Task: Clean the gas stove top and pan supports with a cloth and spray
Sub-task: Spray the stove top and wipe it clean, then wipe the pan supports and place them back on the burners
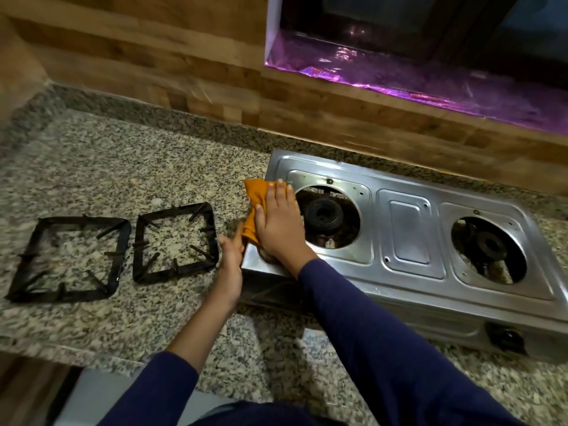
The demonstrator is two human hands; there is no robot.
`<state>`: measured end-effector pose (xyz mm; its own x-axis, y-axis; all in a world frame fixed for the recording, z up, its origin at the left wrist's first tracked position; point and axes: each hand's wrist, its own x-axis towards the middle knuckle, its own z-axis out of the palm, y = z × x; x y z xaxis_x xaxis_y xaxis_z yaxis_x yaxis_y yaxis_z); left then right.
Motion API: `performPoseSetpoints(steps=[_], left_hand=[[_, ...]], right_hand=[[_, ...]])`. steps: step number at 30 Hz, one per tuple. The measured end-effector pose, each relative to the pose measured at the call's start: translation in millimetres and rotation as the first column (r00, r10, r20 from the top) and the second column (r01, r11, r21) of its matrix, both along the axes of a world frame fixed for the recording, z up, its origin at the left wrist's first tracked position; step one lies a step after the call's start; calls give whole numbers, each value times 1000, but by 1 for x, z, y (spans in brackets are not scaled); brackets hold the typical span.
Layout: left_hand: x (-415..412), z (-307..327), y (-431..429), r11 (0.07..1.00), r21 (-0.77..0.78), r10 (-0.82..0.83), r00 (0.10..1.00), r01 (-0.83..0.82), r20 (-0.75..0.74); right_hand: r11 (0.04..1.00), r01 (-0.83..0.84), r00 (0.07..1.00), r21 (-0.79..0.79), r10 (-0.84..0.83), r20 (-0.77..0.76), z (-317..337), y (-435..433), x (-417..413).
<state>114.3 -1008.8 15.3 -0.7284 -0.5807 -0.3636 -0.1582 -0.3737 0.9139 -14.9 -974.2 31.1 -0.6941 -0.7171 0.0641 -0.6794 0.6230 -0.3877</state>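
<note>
Orange cloth lies bunched on the left end of the steel stove, its length running from the far edge back toward the near-left corner. The right hand lies flat on top of it — fingers straight and close together, pointing away from the person, palm pressing the cloth onto the metal. Just right of the fingertips the left burner sits bare in its round opening. The right burner is well beyond it, at the other end. The stove's long axis runs from under the hand off to the right, slanting slightly toward the person, with a knob on its front face.

The left hand is just left of the right hand's heel, at the stove's near-left corner, touching the cloth's lower end. Its fingers are curled, but blur hides whether they grip the stove's edge or the cloth. Left of that hand a black pan support lies flat on the speckled granite counter — a second pan support lies just beyond it, both apart from the stove.
</note>
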Motion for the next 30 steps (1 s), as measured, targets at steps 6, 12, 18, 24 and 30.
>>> performPoseSetpoints(steps=[6,12,18,24,30], left_hand=[[51,-16,-16,981,-176,107,985,-83,132],[97,-25,-57,883,-336,401,898,-327,182],[120,-26,-77,721,-514,643,725,-465,246],[119,-32,-103,797,-556,546,673,-234,499],[118,-41,-102,874,-415,445,754,-251,482]], right_hand=[[980,-193,981,-46,191,-33,1,35,23],[891,-424,905,-162,419,-68,-4,80,78],[785,-599,797,-159,603,-29,-1,56,109],[902,-374,887,-215,416,201,-19,8,133],[965,-260,949,43,247,196,-40,-28,135]])
